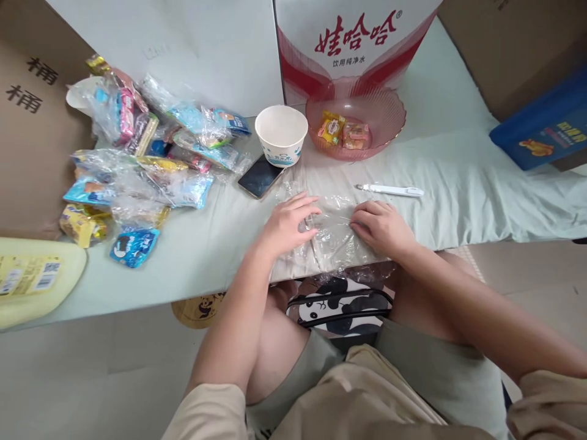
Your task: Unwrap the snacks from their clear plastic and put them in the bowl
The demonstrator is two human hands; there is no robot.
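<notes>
A clear, crinkled plastic bag (337,235) lies spread at the front edge of the cloth-covered surface. My left hand (291,225) rests on its left side, fingers curved and thumb apart from them. At the bag's right side, my right hand (383,227) has its fingers bent and drawn together on the plastic; the fingertips are partly hidden. Just beyond the right hand is a white utility knife (389,190). A white paper cup (281,137) stands beyond the left hand, partly over a dark phone (260,177).
A pink ribbed bowl (385,122) holds small wrapped snacks (332,127). Many packaged snacks (137,177) are heaped at left, near a pale yellow container (36,281). A white and red carton (358,43) stands behind, a blue box (543,122) at right.
</notes>
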